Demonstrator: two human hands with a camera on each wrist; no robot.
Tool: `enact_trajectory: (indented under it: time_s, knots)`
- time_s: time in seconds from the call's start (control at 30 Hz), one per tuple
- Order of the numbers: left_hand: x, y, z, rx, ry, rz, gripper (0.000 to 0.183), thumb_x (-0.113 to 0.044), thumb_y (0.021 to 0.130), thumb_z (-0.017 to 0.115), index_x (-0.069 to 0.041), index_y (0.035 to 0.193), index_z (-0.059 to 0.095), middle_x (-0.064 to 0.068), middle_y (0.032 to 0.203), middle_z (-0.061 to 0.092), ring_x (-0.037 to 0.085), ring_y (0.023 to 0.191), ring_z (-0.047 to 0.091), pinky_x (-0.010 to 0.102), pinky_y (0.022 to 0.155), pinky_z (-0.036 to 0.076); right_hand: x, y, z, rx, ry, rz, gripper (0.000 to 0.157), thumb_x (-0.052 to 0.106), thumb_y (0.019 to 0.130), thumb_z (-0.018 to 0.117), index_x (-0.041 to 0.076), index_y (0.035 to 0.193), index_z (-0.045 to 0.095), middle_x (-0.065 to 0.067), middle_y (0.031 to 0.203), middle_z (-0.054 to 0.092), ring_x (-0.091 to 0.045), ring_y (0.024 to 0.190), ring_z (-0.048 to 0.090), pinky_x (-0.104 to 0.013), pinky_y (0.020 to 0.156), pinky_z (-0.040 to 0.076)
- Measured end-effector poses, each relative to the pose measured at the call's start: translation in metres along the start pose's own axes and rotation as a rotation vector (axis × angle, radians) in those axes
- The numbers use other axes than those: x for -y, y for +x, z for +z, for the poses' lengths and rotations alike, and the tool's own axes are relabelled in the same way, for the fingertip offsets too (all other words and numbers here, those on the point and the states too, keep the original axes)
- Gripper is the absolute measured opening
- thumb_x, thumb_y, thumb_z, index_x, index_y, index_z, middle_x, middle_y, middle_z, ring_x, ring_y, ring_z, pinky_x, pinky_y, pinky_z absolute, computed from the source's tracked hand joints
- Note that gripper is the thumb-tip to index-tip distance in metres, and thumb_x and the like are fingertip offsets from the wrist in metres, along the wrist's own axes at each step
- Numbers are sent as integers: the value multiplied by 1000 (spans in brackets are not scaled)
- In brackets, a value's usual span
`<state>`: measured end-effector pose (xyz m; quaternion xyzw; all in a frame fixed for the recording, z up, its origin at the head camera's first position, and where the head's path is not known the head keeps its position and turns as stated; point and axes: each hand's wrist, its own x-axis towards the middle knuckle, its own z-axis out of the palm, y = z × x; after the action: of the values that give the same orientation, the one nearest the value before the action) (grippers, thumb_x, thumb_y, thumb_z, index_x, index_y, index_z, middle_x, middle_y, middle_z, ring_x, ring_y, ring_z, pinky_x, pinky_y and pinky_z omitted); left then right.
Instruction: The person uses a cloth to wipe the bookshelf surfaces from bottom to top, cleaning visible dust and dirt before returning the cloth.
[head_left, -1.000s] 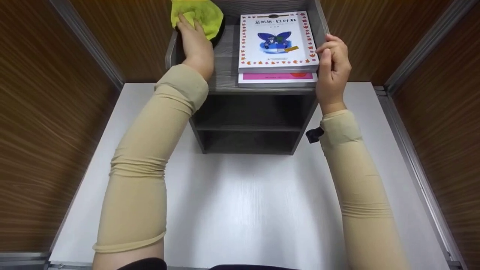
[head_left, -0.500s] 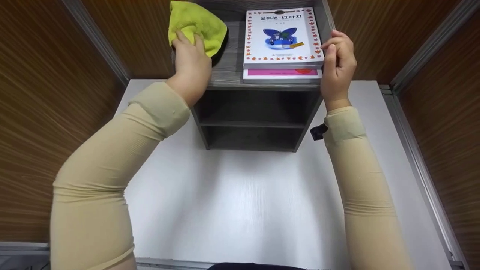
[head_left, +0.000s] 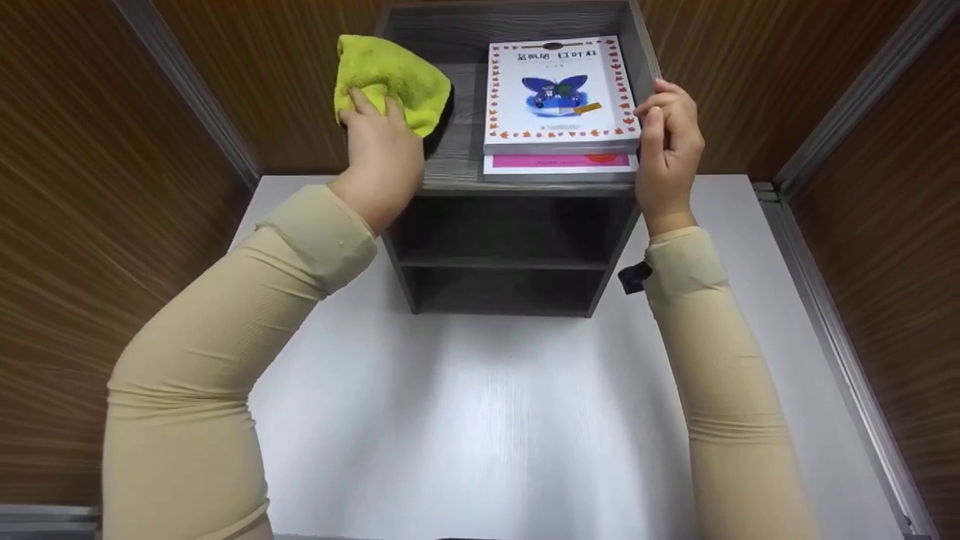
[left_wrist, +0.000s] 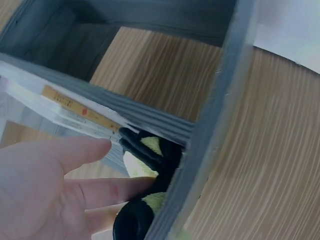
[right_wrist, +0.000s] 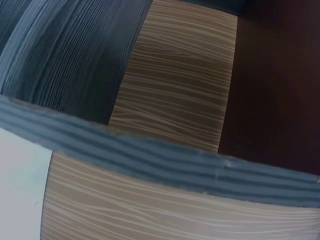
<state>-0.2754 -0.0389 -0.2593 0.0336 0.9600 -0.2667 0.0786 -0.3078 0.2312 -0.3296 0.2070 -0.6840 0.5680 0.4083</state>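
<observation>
Though partly behind the left hand (head_left: 380, 156), a yellow-green cloth (head_left: 401, 73), perhaps dark-backed

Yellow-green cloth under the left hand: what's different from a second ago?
The yellow-green cloth and the left hand have moved toward the person along the left side of the shelf, and the left elbow has swung outward. Nothing was visibly taken hold of or let go. The right hand still grips the shelf's right side, and the stacked books stay put.
</observation>
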Motion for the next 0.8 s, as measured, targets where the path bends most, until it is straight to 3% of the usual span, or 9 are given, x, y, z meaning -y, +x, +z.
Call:
enact_trajectory:
  time_s: [0.2, 0.47, 0.57, 0.8]
  knots:
    - [4, 34, -10, 69, -78, -62, 46, -16, 102, 19, 2, 144, 27, 19, 153, 11, 58, 130, 9, 56, 95, 31, 6, 1, 0, 6, 1, -8, 25, 4, 87, 42, -17, 81, 53, -18, 92, 58, -15, 116, 48, -30, 103, 31]
    - [10, 71, -22, 71, -241, -158, 51, -17, 102, 17, 7, 145, 4, 23, 149, 18, 53, 132, 12, 50, 93, 35, 14, 0, 0, 15, -4, -16, 25, 3, 88, 41, -19, 82, 52, -27, 95, 55, -20, 116, 49, -30, 103, 31]
    - [14, 82, -24, 70, -272, -155, 52, -18, 101, 18, 4, 145, 4, 20, 151, 15, 53, 132, 11, 47, 92, 35, 15, 0, -1, 17, -5, -5, 26, 4, 88, 41, -18, 83, 52, -30, 98, 54, -19, 117, 48, -29, 103, 31]
    - [15, 98, -23, 23, -279, -181, 46, -11, 101, 17, -4, 146, 23, 6, 156, 1, 56, 129, 17, 51, 94, 35, 14, 0, -2, 25, -14, 6, 25, 5, 89, 42, -17, 84, 53, -29, 102, 55, -16, 118, 47, -29, 104, 30]
